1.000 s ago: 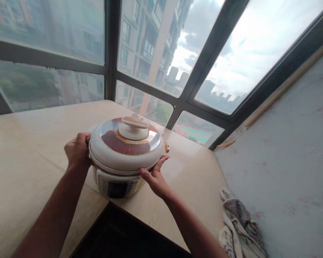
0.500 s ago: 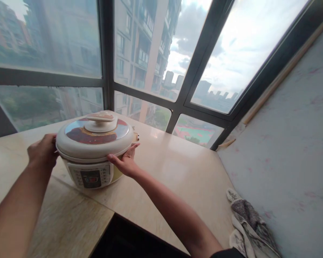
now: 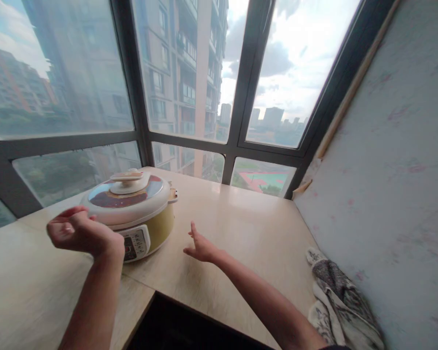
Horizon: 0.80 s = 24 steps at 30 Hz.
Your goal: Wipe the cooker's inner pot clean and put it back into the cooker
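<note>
A cream and olive-green electric cooker stands on the pale stone-look surface, lid on, its knob on top and its control panel facing me. My left hand is raised in front of the cooker's left side and hides part of it. Its fingers are loosely bent, with nothing visible in them. To the right of the cooker, my right hand hovers over the surface, apart from it. The index finger and thumb are stretched out and the hand is empty.
The pale surface reaches back to dark-framed windows. A dark opening cuts into its front edge. On the right, a crumpled patterned cloth lies against the papered wall.
Both hands have let go of the cooker's sides. My right hand has moved off to the right, and my left has turned over in front of the cooker. The view has shifted slightly.
</note>
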Motion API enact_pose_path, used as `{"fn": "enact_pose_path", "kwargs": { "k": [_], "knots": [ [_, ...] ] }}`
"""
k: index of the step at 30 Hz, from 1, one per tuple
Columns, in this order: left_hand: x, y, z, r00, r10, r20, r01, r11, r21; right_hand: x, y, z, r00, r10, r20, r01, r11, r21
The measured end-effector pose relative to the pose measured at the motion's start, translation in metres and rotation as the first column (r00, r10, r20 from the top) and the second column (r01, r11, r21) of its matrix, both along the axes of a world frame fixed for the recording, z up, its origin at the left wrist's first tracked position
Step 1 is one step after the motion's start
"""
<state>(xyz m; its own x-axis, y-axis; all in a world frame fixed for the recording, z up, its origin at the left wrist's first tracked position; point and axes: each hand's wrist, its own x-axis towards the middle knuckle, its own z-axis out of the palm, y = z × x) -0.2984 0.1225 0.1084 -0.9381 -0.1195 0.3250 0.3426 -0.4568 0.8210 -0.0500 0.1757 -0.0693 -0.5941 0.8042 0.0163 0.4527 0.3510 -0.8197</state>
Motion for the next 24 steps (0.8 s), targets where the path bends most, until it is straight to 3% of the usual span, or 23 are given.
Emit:
{"fn": "enact_pose_path", "kwargs": {
  "k": [3,5,6,7,8,9,10,13,16,19,21,24],
  "knots": [
    [0.103,0.0,-0.014,0.974,-0.211,-0.076,0.216,0.975,0.059,0.06,-0.014,-0.033,0.994,-0.104,-0.03,0.104,0.995,-0.003],
    [0.167,0.007,-0.043,0.907,-0.399,-0.138,0.394,0.917,-0.06,0.101,-0.022,-0.048,0.976,-0.198,-0.093,0.203,0.979,0.038],
    [0.196,0.01,-0.062,0.843,-0.518,-0.146,0.496,0.853,-0.161,0.121,-0.025,-0.052,0.957,-0.256,-0.137,0.265,0.963,0.055],
    [0.221,0.013,-0.082,0.758,-0.643,-0.111,0.591,0.749,-0.299,0.142,-0.029,-0.055,0.928,-0.319,-0.191,0.335,0.94,0.06],
    [0.244,0.015,-0.102,0.627,-0.778,-0.042,0.678,0.571,-0.463,0.161,-0.033,-0.055,0.882,-0.395,-0.259,0.419,0.907,0.043],
    [0.265,0.015,-0.122,0.464,-0.885,0.029,0.711,0.353,-0.609,0.181,-0.036,-0.055,0.813,-0.479,-0.33,0.51,0.86,0.006],
    [0.283,0.015,-0.14,0.368,-0.928,0.064,0.715,0.239,-0.657,0.199,-0.04,-0.054,0.727,-0.563,-0.393,0.597,0.801,-0.043],
    [0.324,0.006,-0.181,0.195,-0.975,0.104,0.691,0.061,-0.721,0.245,-0.047,-0.052,0.454,-0.746,-0.487,0.786,0.593,-0.177],
    [0.345,-0.002,-0.201,0.064,-0.995,0.083,0.626,-0.025,-0.779,0.271,-0.048,-0.054,0.292,-0.81,-0.509,0.853,0.462,-0.245],
    [0.351,-0.001,-0.209,0.031,-0.998,0.046,0.491,-0.025,-0.871,0.276,-0.047,-0.055,0.229,-0.817,-0.53,0.852,0.431,-0.297],
    [0.35,0.001,-0.212,0.04,-0.998,0.047,0.465,-0.023,-0.885,0.271,-0.048,-0.053,0.253,-0.811,-0.527,0.845,0.451,-0.289],
    [0.346,0.0,-0.214,0.015,-0.999,0.046,0.509,-0.032,-0.86,0.261,-0.052,-0.051,0.376,-0.805,-0.459,0.845,0.501,-0.186]
  ]
}}
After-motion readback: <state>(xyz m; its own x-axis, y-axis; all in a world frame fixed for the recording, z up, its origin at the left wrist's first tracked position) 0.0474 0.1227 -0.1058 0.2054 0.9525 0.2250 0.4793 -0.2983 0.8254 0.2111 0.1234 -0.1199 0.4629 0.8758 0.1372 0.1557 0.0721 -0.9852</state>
